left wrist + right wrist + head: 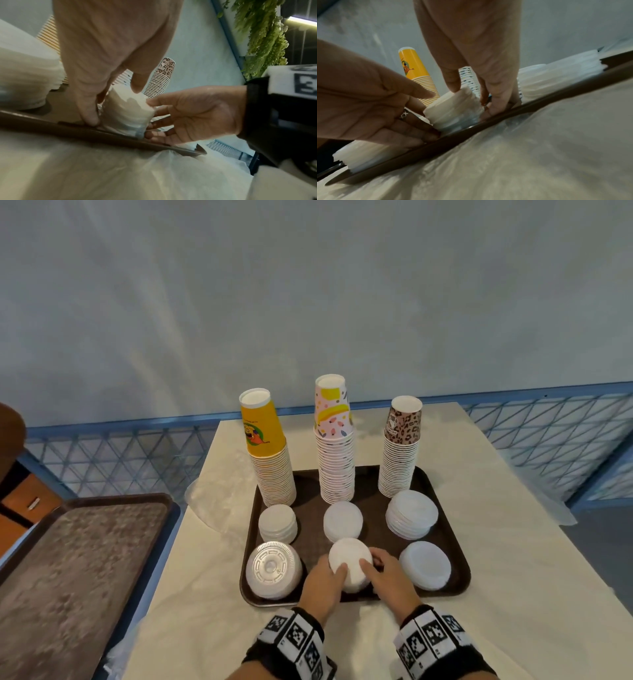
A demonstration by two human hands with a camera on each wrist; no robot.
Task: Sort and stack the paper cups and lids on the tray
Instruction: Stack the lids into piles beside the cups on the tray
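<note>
at the near edge of the brown tray on the worktop, in the head view, both hands flank the middle lid stack. left wrist view: the left hand has its grip pinched on the stack's side. right wrist view: the right hand clasps the far side; best to squeeze evenly and keep the stack upright

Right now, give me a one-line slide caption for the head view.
Both hands, left and right, steady a white lid stack at the tray's near edge.
</note>
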